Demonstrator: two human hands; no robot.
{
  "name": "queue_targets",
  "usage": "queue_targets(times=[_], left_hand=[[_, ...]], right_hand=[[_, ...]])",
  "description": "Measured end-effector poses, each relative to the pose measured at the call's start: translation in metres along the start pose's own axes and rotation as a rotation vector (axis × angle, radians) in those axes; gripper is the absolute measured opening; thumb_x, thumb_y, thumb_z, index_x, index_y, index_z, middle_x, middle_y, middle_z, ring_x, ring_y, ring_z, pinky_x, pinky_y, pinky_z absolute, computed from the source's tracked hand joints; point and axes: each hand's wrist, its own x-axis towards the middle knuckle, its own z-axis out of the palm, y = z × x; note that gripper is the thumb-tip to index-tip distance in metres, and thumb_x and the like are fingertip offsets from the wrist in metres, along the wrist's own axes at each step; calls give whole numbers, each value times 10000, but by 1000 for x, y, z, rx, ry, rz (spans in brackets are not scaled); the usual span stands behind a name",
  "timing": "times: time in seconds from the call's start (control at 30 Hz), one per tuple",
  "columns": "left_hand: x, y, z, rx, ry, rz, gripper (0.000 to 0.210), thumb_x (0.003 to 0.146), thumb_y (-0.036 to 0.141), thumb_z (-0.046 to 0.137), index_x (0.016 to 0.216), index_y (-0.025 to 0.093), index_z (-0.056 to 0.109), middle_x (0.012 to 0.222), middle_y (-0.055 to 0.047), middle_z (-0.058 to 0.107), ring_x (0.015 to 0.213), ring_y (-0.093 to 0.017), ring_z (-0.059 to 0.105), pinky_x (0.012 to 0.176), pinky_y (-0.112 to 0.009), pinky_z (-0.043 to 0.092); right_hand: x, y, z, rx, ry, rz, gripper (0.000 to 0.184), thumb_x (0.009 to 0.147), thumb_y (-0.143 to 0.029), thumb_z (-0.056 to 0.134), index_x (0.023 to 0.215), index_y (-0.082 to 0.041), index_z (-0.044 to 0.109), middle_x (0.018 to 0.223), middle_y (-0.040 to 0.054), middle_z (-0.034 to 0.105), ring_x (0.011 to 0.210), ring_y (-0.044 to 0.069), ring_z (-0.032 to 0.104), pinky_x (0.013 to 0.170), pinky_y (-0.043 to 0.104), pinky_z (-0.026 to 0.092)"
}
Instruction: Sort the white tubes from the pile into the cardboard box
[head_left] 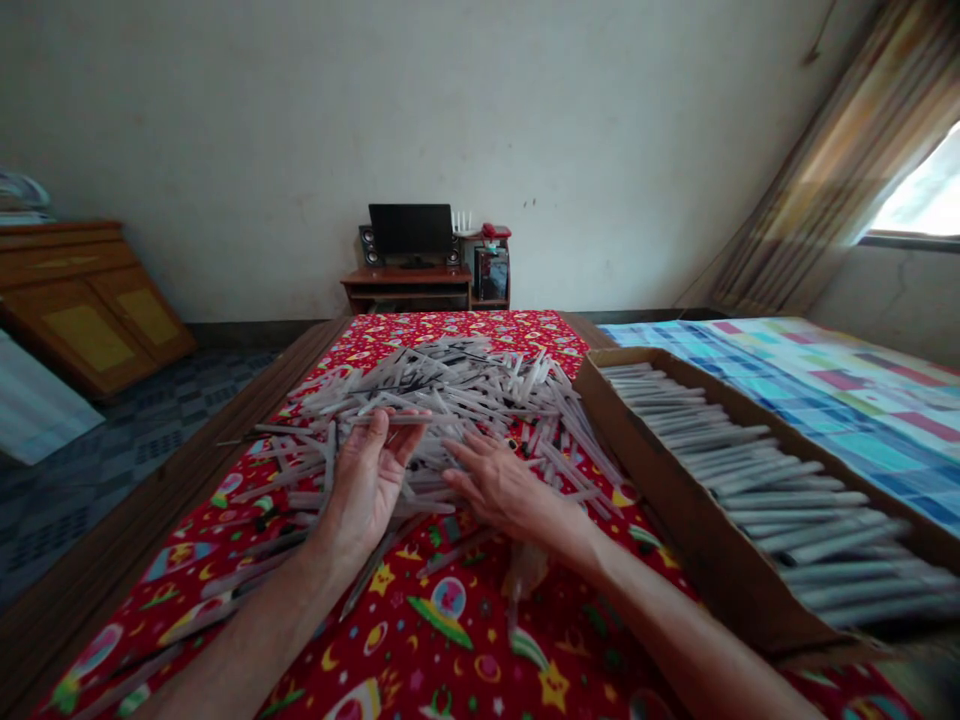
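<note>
My left hand (375, 478) is raised over the near part of the pile, palm partly turned up. Its thumb and fingers pinch a slim, pen-like whitish tube (401, 418) lying level across them. My right hand (504, 482) reaches palm down onto the pile with its fingers stretched and apart. The fingertips are at the loose tubes beneath, and nothing shows gripped in them. The pile of pen-like tubes (457, 375) is translucent white, with dark parts on some. Its pieces lie in many directions on the red patterned cloth (420, 660).
To the right, a long open cardboard box (637, 450) holds rows of similar tubes. Beyond it lies a blue checked bedspread (757, 370). A computer monitor (411, 230) stands on a small desk (409, 290) by the wall. At left is a wooden cabinet (97, 310).
</note>
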Motion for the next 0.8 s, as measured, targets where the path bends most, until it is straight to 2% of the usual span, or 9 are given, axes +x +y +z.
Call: queue_targets(times=[0.07, 0.13, 0.2, 0.27, 0.37, 0.47, 0.6, 0.7, 0.8], left_hand=[[0, 0, 0, 12, -2, -2, 114, 727, 242, 681, 750, 144, 627, 755, -16, 717, 794, -152, 679, 774, -252, 545], [0, 1, 0, 16, 0, 1, 119, 728, 250, 680, 749, 147, 625, 760, -20, 719, 805, -157, 679, 783, -261, 542], [0, 2, 0, 5, 2, 3, 116, 724, 252, 683, 745, 153, 626, 757, -14, 719, 806, -157, 679, 790, -266, 541], [1, 2, 0, -9, -2, -1, 116, 720, 252, 687, 741, 154, 629, 756, -10, 720, 804, -157, 680, 789, -268, 542], [2, 3, 0, -18, -4, -2, 120, 715, 251, 691, 746, 151, 633, 760, -16, 721, 807, -158, 680, 789, -267, 543], [3, 2, -2, -22, -3, 2, 117, 712, 249, 694, 740, 150, 637, 751, -17, 721, 795, -156, 681, 780, -264, 547], [3, 2, -3, -13, 2, -8, 110, 710, 245, 696, 738, 155, 639, 743, -9, 719, 782, -155, 683, 761, -257, 552], [4, 0, -4, -17, 18, -20, 107, 712, 235, 695, 740, 151, 635, 744, -17, 719, 785, -159, 683, 758, -261, 554], [5, -1, -6, -21, 39, -27, 114, 716, 236, 691, 747, 146, 629, 748, -22, 717, 791, -162, 682, 757, -263, 554]], right_hand=[[5, 19, -12, 65, 58, 117, 426, 939, -357, 296, 1237, -141, 510, 1050, 114, 638, 940, 170, 595, 803, 251, 426], [10, 46, -22, 27, 91, 293, 355, 919, -293, 343, 1039, -138, 639, 832, 87, 681, 739, 151, 616, 667, 218, 413], [10, 74, -28, -62, 108, 431, 300, 872, -253, 412, 890, -136, 688, 782, 85, 681, 712, 155, 606, 624, 215, 385], [9, 96, -28, -97, 109, 500, 276, 838, -242, 446, 879, -136, 698, 808, 83, 685, 744, 163, 605, 620, 214, 377], [8, 109, -20, -101, 22, 459, 290, 829, -238, 440, 922, -150, 700, 825, 69, 689, 746, 152, 605, 621, 207, 381], [12, 104, -10, -143, -60, 415, 276, 812, -248, 467, 936, -155, 695, 846, 81, 686, 767, 166, 601, 651, 219, 392], [24, 94, 2, -188, -71, 409, 284, 802, -204, 479, 994, -98, 660, 976, 150, 649, 909, 223, 575, 772, 275, 389], [29, 95, 2, -187, -79, 401, 258, 793, -161, 469, 945, -76, 659, 950, 168, 645, 901, 229, 573, 777, 286, 391], [32, 98, -8, -155, -72, 375, 233, 771, -150, 484, 910, -94, 663, 924, 140, 656, 877, 206, 580, 745, 260, 401]])
